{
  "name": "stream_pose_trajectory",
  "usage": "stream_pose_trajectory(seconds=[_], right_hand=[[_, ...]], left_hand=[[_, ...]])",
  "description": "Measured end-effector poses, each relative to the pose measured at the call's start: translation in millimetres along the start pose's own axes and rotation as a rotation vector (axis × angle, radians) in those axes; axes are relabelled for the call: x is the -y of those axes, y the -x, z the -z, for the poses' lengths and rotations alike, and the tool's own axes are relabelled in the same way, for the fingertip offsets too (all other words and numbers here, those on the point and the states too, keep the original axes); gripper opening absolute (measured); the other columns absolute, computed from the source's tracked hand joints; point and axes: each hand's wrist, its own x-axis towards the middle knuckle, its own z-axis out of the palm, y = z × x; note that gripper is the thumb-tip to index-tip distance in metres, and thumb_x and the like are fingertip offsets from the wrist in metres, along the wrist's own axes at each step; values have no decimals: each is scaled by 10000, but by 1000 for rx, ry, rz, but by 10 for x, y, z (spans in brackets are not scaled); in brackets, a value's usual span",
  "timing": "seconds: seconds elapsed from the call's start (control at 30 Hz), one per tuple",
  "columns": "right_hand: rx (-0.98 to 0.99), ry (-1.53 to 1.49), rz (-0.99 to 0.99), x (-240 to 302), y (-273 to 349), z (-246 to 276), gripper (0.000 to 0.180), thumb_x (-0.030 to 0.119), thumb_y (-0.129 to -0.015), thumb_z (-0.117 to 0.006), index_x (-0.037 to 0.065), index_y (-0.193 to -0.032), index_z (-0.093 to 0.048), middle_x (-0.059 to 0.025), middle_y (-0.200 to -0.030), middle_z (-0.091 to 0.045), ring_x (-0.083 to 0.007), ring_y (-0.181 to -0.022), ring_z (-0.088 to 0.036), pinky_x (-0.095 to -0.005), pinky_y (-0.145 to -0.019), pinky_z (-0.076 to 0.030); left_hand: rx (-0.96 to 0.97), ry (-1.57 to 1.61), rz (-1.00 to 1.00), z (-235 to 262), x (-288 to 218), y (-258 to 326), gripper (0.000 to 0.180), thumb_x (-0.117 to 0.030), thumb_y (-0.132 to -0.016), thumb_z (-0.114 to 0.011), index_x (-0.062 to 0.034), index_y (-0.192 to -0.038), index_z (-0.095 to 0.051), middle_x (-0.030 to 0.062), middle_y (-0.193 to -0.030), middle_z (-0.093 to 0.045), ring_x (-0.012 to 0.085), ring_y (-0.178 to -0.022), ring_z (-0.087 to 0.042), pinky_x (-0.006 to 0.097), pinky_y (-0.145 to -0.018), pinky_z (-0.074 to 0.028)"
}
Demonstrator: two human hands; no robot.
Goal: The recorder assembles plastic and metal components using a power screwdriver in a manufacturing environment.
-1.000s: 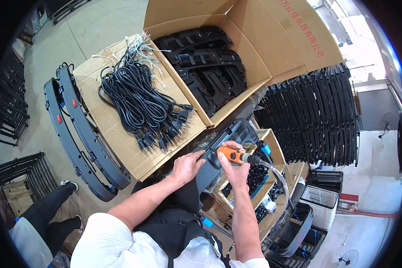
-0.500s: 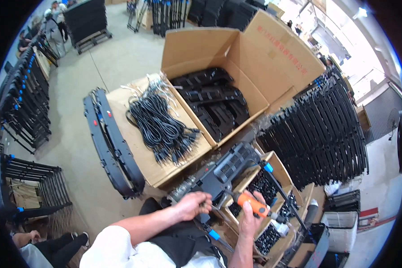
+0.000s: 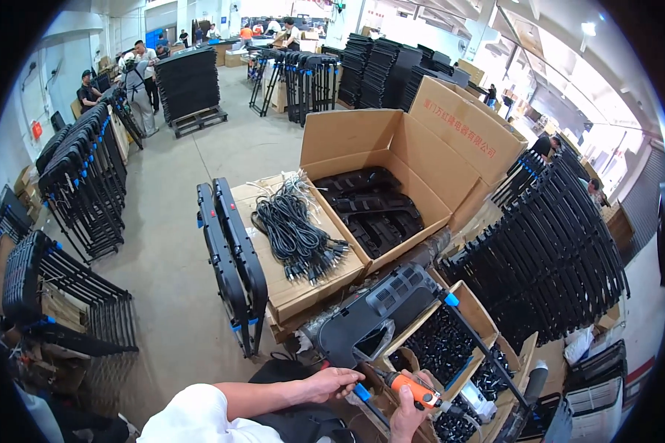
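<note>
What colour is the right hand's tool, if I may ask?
The tool is mostly orange, in the head view.

Ahead of the left fingers (image 3: pixel 349 377) lies a housing (image 3: pixel 347 317), beyond it a cable pile (image 3: pixel 295 229) on a carton (image 3: pixel 281 292) and, to its right, moulded parts (image 3: pixel 377 214) in an open box (image 3: pixel 440 177), with a parts bin (image 3: pixel 480 314) beyond the right fingers (image 3: pixel 406 400).

Head-worn fisheye, single wide view, faces forward and down; left hand (image 3: pixel 337 383) and right hand (image 3: pixel 407 415) close, low; cardboard carton (image 3: pixel 423 176) farther, hall floor (image 3: pixel 174 221) beyond.
</note>
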Motion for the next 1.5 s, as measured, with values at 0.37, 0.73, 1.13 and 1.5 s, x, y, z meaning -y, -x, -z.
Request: stream_pose_trajectory(seconds=[0.37,0.73,1.13,1.5], right_hand=[[6,58,-41,97,399,13,557,72,-857,-750,-27,-1356,-523,-220,-1233,-692,-274,-1110,-675,-422,-1038,-525],[161,282,-6,-13,537,-358,522,-6,-894,-748,-18,-1369,-531,-207,-1292,-690,-265,-1206,-669,-425,-1085,-522],[151,454,-15,-140,719,-563,561,-15,-873,-756,8,-1383,-523,-214,-1314,-671,-285,-1218,-656,-433,-1105,-506],[10,436,-27,-231,626,-604,541,-18,-903,-755,1,-1392,-523,-195,-1306,-680,-272,-1215,-658,-433,-1112,-501]], left_hand=[[-55,59,-9,-67,116,304,186,-226,-1093,-611,-59,-1127,-685,-9,-925,-659,109,-797,-629,244,-713,-537],[-129,254,98,313,-32,114,275,-372,-1092,-590,-114,-1039,-666,-39,-779,-611,106,-688,-592,257,-593,-483],[-30,401,261,512,-17,146,222,-266,-1113,-559,-75,-1159,-661,-3,-914,-633,139,-807,-603,276,-730,-545],[-47,36,314,383,-281,345,226,-240,-1123,-502,-58,-1169,-627,-7,-841,-569,106,-710,-508,266,-591,-411]])
